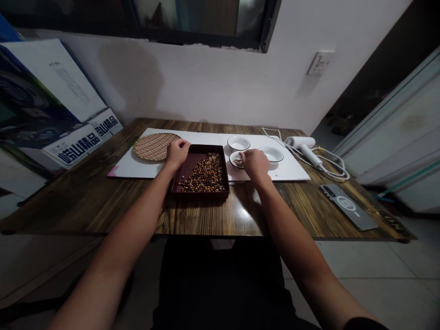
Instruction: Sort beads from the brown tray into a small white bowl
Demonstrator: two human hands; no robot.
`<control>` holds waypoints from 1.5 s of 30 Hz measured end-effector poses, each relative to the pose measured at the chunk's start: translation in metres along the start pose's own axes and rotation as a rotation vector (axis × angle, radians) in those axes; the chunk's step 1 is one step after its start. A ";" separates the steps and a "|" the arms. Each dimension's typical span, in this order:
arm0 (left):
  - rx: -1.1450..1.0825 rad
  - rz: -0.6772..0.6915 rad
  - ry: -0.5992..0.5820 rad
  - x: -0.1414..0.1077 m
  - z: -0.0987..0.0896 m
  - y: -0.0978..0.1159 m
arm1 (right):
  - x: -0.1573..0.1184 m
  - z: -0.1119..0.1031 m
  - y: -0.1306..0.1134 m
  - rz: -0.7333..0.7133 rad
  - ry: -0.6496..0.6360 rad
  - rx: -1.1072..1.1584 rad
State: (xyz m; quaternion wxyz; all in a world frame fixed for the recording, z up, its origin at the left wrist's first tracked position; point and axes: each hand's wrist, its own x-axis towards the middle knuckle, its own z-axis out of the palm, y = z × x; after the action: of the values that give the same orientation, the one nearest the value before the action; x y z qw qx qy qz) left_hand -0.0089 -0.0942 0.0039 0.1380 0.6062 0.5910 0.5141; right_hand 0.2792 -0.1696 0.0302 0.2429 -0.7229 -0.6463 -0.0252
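A dark red square tray (184, 176) holds many small brown, yellow and black beads (206, 176), heaped mostly toward its right side. My left hand (178, 152) is at the tray's upper left corner, its fingers pressed together; what they hold, if anything, is too small to tell. Over the right edge of a small white bowl (236, 166) with pale bits inside is my right hand (256, 164), its fingers closed and their tips hidden. Two more white dark-rimmed bowls stand close by, one behind (238, 143) and one to the right (274, 154).
A round woven mat (154, 146) lies on a white board (213, 137) on the wooden table (137, 201). A white hair dryer (307, 149) with its cord and a phone (349, 206) lie right. Boxes (68, 110) stand left, against the wall.
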 end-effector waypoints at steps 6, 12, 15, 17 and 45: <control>-0.006 0.010 0.006 0.000 0.001 -0.001 | 0.000 0.000 -0.005 -0.253 0.010 0.223; -0.017 0.028 -0.012 0.001 0.001 -0.004 | -0.017 -0.001 -0.031 -0.700 -0.384 0.416; -0.021 0.025 -0.013 0.001 0.000 -0.002 | -0.025 0.003 -0.041 -0.777 -0.474 0.278; -0.025 0.023 -0.015 0.001 0.000 -0.001 | -0.028 0.007 -0.044 -0.788 -0.469 0.175; 0.001 0.004 -0.013 -0.001 -0.002 0.002 | -0.008 0.006 -0.018 -0.287 0.008 0.167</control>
State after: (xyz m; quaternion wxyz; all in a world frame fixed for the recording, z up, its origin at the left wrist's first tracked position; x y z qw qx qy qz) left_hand -0.0092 -0.0962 0.0060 0.1405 0.6106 0.5893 0.5100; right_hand 0.2596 -0.1745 0.0280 0.2986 -0.6004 -0.7418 -0.0084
